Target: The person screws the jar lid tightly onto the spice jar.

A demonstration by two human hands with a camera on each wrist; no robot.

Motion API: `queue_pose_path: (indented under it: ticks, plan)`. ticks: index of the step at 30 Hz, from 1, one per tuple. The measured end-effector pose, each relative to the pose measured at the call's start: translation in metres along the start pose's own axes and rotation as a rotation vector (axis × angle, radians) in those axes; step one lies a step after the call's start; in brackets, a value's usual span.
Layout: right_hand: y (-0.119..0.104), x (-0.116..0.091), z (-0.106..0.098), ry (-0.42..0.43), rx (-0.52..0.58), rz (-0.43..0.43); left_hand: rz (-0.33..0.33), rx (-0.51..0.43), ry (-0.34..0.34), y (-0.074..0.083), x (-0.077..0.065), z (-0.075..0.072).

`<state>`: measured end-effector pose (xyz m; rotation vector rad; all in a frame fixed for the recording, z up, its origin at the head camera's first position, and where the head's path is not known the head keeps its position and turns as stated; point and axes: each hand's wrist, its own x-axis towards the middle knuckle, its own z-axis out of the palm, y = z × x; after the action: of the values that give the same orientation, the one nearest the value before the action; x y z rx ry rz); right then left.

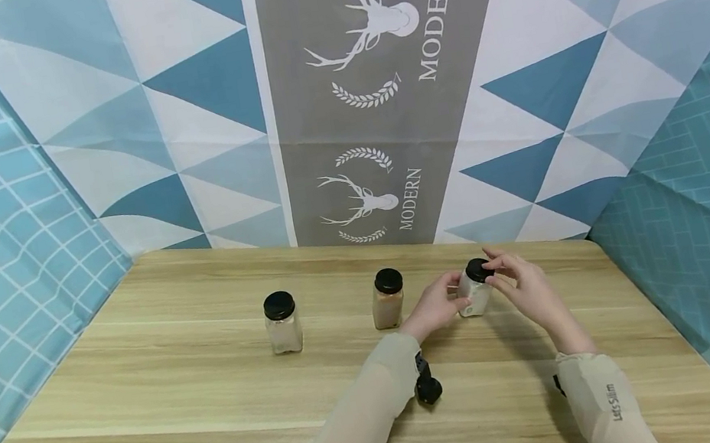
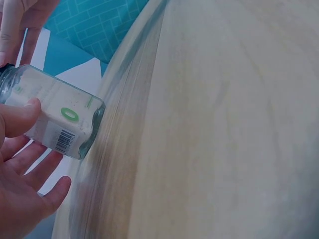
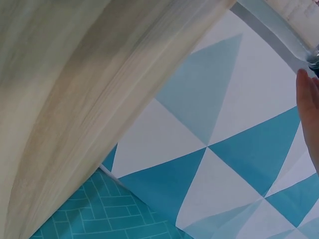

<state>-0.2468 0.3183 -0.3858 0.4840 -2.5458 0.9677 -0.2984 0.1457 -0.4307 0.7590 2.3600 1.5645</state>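
Note:
On the right of the table in the head view, a square glass jar (image 1: 474,301) with a black lid (image 1: 478,269) and pale contents leans slightly. My left hand (image 1: 434,307) holds its body, thumb across the front and fingers behind. From the other side, my right hand (image 1: 528,291) pinches the lid between thumb and fingers. A white label with a green oval and a barcode shows on the jar (image 2: 70,99) in the left wrist view. Only a strip of my right hand (image 3: 309,117) enters the right wrist view at its right edge.
Two similar black-lidded jars stand to the left: one with tan contents (image 1: 388,300) beside my left hand, and a paler one (image 1: 284,324) farther left. Behind the wooden table (image 1: 202,400) hangs a patterned cloth (image 1: 212,112). A black camera (image 1: 427,388) sits at my left wrist.

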Motion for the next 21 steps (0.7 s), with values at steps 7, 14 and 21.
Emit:
queue_pose_path:
  ticks: [7,14,21]
  plan:
    - [-0.0016,0.0007,0.0015,-0.017,0.015,0.013,-0.002,0.004,0.004,-0.001,0.0009,0.0001]
    - [-0.0019,0.0,0.0005,0.01,-0.082,-0.006,-0.007,0.013,0.005,-0.0003,0.0016,0.0003]
    - [0.0,-0.0008,0.0011,0.033,-0.107,0.023,0.012,0.041,-0.002,0.0021,0.0006,-0.0004]
